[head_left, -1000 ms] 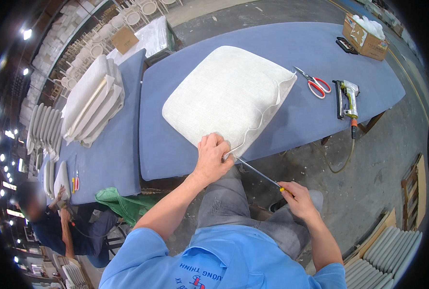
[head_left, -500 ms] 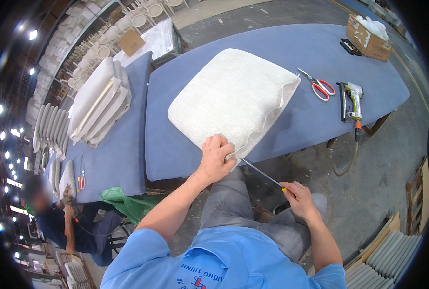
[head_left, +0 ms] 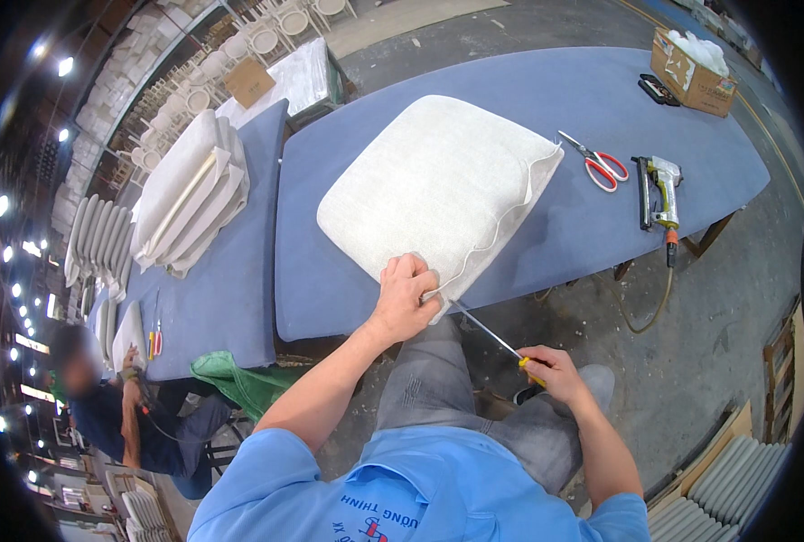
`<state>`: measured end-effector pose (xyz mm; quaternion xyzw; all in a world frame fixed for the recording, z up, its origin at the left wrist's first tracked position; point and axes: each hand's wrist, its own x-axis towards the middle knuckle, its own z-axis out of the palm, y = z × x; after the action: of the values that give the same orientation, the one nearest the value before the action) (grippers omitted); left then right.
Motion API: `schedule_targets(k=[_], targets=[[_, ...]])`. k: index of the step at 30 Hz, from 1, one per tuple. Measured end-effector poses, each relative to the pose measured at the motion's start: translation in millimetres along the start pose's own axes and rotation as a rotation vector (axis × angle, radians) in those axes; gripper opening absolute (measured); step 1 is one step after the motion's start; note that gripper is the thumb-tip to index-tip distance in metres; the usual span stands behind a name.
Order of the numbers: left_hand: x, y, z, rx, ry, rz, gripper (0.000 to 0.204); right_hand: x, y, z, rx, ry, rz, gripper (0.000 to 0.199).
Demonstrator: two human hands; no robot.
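A pale, fabric-covered seat cushion [head_left: 429,176] lies on the blue padded table, its near corner reaching past the table's edge. My left hand [head_left: 406,294] is closed on the fabric at that corner, by a wavy loose cord or seam. In my right hand [head_left: 551,372] is a screwdriver [head_left: 488,331] with a yellow handle and a long metal shaft. Its tip meets the cushion's corner just beside my left fingers; whether it goes inside the cover is hidden.
Red-handled scissors [head_left: 596,163] and a staple gun [head_left: 659,194] with an air hose lie right of the cushion. A cardboard box [head_left: 691,72] stands at the far right. Stacked cushion covers [head_left: 190,194] sit on the left table. A co-worker [head_left: 117,406] sits at the left.
My right hand has shifted slightly left and up, bringing the screwdriver handle nearer the cushion, and more of the yellow handle shows. My left hand keeps its hold.
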<state>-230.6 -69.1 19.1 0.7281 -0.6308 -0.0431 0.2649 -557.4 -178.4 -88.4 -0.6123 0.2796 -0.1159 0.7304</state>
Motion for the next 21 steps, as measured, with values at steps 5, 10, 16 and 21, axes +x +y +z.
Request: schedule_targets(k=[5, 10, 16, 21], targets=[[0.5, 0.1, -3.3, -0.020, -0.021, -0.016, 0.015, 13.3, 17.6, 2.6, 0.468, -0.255, 0.263, 0.023], [2.3, 0.7, -1.6, -0.038, -0.013, -0.014, 0.016, 15.2, 21.8, 2.8, 0.542, -0.378, 0.280, 0.021], [-3.1, -5.7, -7.6, -0.025, -0.001, -0.012, 0.019, 15.2, -3.3, 27.2, -0.677, 0.365, -0.389, 0.020], [3.0, -2.6, -4.8, -0.055, -0.017, 0.004, 0.020, 14.1, -9.8, 6.8, 0.109, -0.078, 0.170, 0.017]])
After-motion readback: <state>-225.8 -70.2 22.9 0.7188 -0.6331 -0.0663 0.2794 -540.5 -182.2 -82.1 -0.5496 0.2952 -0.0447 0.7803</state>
